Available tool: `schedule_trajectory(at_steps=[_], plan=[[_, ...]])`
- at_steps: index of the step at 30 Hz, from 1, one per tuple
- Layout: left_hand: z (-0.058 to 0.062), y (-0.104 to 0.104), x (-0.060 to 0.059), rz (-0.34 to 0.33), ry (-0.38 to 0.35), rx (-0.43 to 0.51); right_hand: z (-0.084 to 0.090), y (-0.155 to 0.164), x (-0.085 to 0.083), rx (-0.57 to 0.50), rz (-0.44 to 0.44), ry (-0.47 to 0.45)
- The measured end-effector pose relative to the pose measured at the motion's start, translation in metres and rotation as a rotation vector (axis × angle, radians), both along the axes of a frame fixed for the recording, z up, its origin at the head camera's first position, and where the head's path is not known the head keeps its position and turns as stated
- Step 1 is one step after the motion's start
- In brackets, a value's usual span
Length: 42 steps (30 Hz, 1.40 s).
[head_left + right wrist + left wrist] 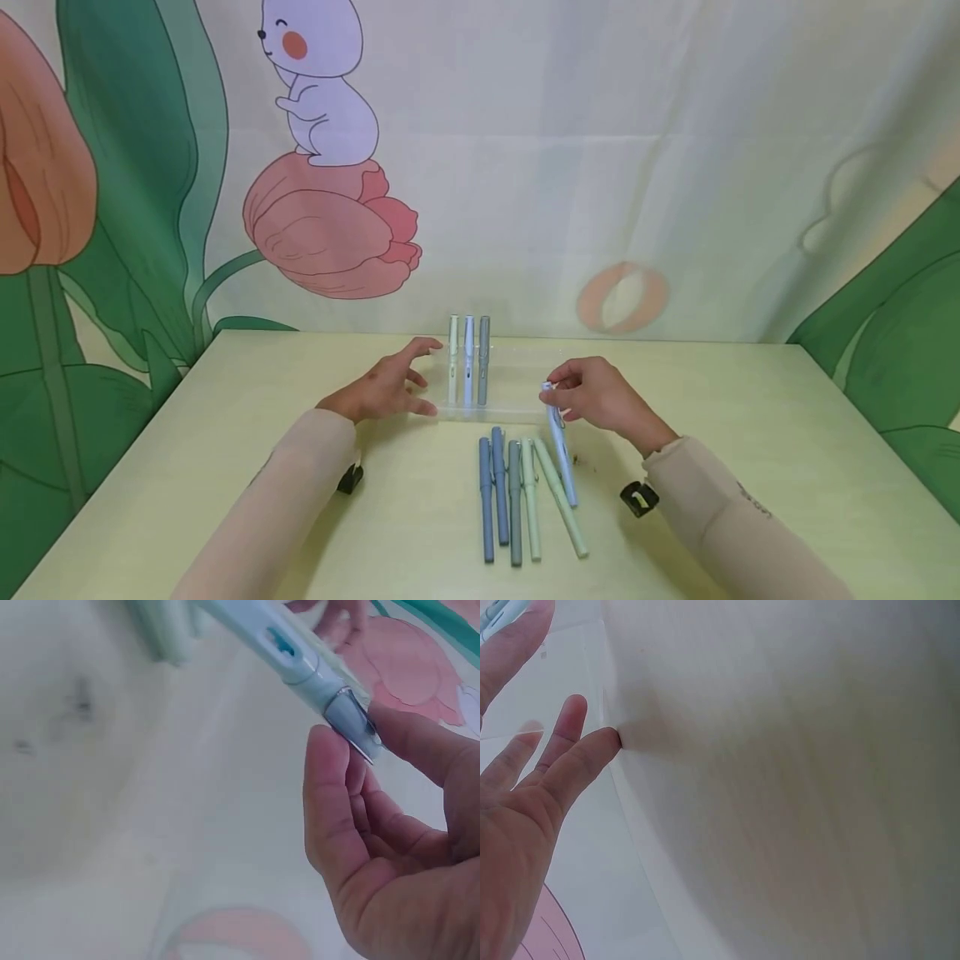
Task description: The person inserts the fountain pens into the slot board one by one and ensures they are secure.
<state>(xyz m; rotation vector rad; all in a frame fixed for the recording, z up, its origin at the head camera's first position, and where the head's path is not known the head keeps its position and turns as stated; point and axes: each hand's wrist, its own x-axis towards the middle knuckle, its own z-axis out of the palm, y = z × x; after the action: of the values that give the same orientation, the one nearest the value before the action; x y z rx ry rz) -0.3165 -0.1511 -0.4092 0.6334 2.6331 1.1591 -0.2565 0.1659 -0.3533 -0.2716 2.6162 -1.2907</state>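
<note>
Pale table (750,433) (rabbit-and-tulip backdrop (330,167) behind).

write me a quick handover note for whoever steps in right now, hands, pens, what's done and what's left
Left hand: open, fingers spread, resting on the table against the left end of the clear pen stand.
Right hand: pinches the cap end of a light blue pen, its far end low among the loose pens.
Done: three pens stand upright in the stand, side by side at its left end.
Left: the light blue pen in the hand, plus five loose pens lying on the table in front of the stand. The stand's right part looks free.
</note>
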Motion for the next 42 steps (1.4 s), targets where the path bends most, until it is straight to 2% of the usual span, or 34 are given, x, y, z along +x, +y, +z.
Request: schedule_trajectory(at_steps=[4, 11, 18, 29, 42], plan=[[0.002, 0.0, -0.001, 0.002, 0.0, -0.001, 0.015, -0.003, -0.005, -0.004, 0.005, 0.039], [0.004, 0.0, -0.003, 0.004, -0.007, 0.013, 0.034, -0.015, -0.017, -0.026, -0.037, 0.129], [0.006, 0.0, -0.003, 0.009, -0.015, 0.023, 0.046, -0.031, -0.031, -0.071, -0.077, 0.197], [0.004, 0.001, 0.001, 0.021, -0.02, 0.024, 0.047, -0.05, -0.053, -0.087, -0.146, 0.368], [0.001, 0.001, 0.002, 0.017, -0.03, 0.024, 0.027, -0.057, -0.069, -0.068, -0.183, 0.403]])
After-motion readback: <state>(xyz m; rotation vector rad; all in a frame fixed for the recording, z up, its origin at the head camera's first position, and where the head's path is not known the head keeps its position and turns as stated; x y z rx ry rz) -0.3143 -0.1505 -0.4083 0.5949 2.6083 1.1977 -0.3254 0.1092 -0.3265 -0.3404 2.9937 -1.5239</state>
